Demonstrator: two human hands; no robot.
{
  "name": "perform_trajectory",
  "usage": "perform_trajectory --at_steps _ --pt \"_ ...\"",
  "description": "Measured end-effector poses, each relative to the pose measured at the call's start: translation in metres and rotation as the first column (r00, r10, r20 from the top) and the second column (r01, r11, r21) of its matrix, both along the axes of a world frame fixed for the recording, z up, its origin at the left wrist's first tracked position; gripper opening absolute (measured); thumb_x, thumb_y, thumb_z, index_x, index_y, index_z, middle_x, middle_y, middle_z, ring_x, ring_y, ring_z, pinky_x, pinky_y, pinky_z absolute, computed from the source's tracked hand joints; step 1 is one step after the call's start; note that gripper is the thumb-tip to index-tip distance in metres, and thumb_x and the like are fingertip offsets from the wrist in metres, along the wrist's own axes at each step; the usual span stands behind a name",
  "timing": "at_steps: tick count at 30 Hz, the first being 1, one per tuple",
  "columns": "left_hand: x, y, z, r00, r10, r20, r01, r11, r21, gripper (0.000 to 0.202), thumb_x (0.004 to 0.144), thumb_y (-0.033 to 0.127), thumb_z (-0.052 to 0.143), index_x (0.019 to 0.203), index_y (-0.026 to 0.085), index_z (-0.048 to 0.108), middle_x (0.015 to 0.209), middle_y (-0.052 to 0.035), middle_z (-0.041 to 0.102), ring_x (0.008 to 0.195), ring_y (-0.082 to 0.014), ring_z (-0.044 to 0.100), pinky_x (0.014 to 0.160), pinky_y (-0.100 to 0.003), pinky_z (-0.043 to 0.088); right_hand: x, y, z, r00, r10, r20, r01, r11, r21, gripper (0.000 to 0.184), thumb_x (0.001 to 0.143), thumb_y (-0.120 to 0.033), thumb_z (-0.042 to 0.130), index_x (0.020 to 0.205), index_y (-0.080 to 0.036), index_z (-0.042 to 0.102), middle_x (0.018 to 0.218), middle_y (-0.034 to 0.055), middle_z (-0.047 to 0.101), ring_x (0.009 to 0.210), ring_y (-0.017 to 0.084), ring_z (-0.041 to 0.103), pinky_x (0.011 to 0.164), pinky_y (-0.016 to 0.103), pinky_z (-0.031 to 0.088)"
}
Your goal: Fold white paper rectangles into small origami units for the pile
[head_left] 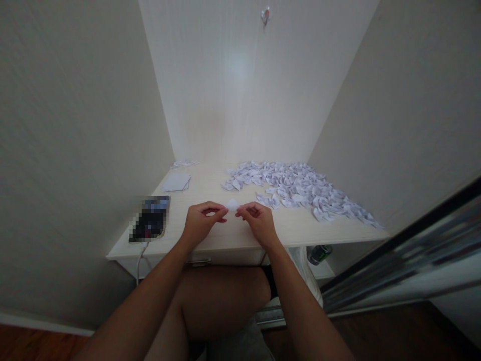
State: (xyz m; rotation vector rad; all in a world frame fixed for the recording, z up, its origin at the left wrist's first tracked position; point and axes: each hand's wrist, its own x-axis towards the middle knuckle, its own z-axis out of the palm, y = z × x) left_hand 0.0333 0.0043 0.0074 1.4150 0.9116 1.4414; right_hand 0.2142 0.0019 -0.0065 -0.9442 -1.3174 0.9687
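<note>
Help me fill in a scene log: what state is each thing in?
Left hand: pinching the small paper.
Right hand: also pinching it.
Small paper: held at both sides; folding unclear.
Folded paper pieces: loosely heaped across the desk.
Flat sheets: stacked, slightly askew.
Phone: lying flat, cable at its near end; screen pixelated.
Drawer: shut.
Can: below desk level; open or sealed, cannot tell.

From the head, we looked forward and down at the desk [208, 180], with the left hand [203, 220] and right hand [260, 220] near and the back wall [240, 100] far.
</note>
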Motion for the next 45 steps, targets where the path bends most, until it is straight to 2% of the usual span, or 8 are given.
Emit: perform_trajectory --at_steps 7,15,26,30,35,38,41,45 --pt "-0.0010 0.0026 -0.0052 1.000 -0.016 0.023 0.017 0.997 -0.073 0.025 0.068 0.033 0.083 0.077 0.012 0.074 0.074 -0.0059 0.073 0.068 -0.0191 0.069 0.059 -0.033 0.065 -0.0024 -0.0004 0.0024 0.999 0.008 -0.046 -0.008 1.000 -0.014 0.020 0.074 -0.033 0.077 0.077 -0.019 0.064 0.069 0.0028 0.073 0.065 0.017 0.068 0.064 0.029 0.050" --pt "-0.0038 0.0054 -0.0097 0.999 -0.030 0.022 0.031 0.998 -0.056 0.027 0.068 0.034 0.083 0.079 0.012 0.071 0.071 -0.0051 0.071 0.067 -0.0194 0.069 0.052 -0.032 0.062 -0.0038 -0.0009 0.0025 0.995 -0.004 -0.097 0.000 0.999 -0.038 0.023 0.071 -0.031 0.079 0.079 -0.020 0.061 0.064 0.0008 0.071 0.063 0.018 0.069 0.059 0.027 0.048" --pt "-0.0071 0.0040 -0.0045 0.996 0.005 -0.089 -0.004 1.000 0.017 0.028 0.068 0.032 0.083 0.082 0.014 0.067 0.070 -0.0036 0.070 0.069 -0.0197 0.070 0.051 -0.030 0.062 -0.0023 -0.0011 0.0013 0.999 0.023 -0.027 -0.025 0.998 -0.056 0.022 0.071 -0.035 0.078 0.082 -0.018 0.068 0.067 0.0040 0.074 0.063 0.017 0.069 0.062 0.028 0.051" --pt "-0.0065 0.0040 -0.0054 0.997 -0.010 -0.071 0.010 1.000 0.005 0.034 0.067 0.033 0.083 0.090 0.014 0.067 0.070 -0.0028 0.070 0.072 -0.0214 0.071 0.052 -0.032 0.063 -0.0024 0.0005 0.0007 0.999 0.041 0.014 -0.041 0.999 -0.033 0.022 0.075 -0.038 0.075 0.082 -0.018 0.070 0.068 0.0042 0.073 0.064 0.017 0.068 0.060 0.028 0.049" --pt "-0.0051 0.0035 -0.0059 1.000 -0.020 -0.023 0.019 1.000 -0.024 0.035 0.064 0.033 0.086 0.086 0.013 0.069 0.072 -0.0033 0.070 0.071 -0.0204 0.070 0.058 -0.034 0.064 -0.0023 0.0006 0.0017 0.991 0.095 0.090 -0.095 0.995 -0.010 0.021 0.081 -0.040 0.068 0.080 -0.019 0.066 0.065 0.0016 0.071 0.059 0.014 0.065 0.055 0.025 0.044" --pt "-0.0039 0.0029 -0.0050 0.998 -0.062 -0.005 0.061 0.995 -0.073 0.033 0.067 0.036 0.084 0.083 0.012 0.070 0.075 -0.0047 0.071 0.068 -0.0186 0.069 0.061 -0.035 0.063 -0.0020 0.0010 0.0014 0.993 0.087 0.080 -0.088 0.996 0.012 0.018 0.083 -0.037 0.066 0.079 -0.020 0.063 0.064 0.0005 0.069 0.056 0.013 0.063 0.055 0.024 0.043" --pt "-0.0029 0.0023 -0.0050 0.992 -0.124 0.024 0.126 0.984 -0.124 0.031 0.072 0.039 0.081 0.083 0.012 0.070 0.073 -0.0036 0.070 0.063 -0.0154 0.066 0.061 -0.033 0.061 -0.0018 0.0011 0.0013 0.997 0.066 0.042 -0.068 0.997 0.046 0.017 0.084 -0.035 0.065 0.079 -0.020 0.061 0.073 0.0027 0.072 0.058 0.013 0.064 0.055 0.025 0.044" --pt "-0.0042 0.0010 -0.0045 0.949 -0.268 0.164 0.300 0.929 -0.216 0.028 0.077 0.039 0.078 0.087 0.014 0.069 0.078 -0.0031 0.070 0.065 -0.0137 0.065 0.061 -0.029 0.059 -0.0015 0.0000 0.0020 0.998 0.039 0.048 -0.042 0.997 0.062 0.017 0.084 -0.036 0.065 0.079 -0.020 0.063 0.074 0.0033 0.073 0.059 0.014 0.063 0.056 0.026 0.044"
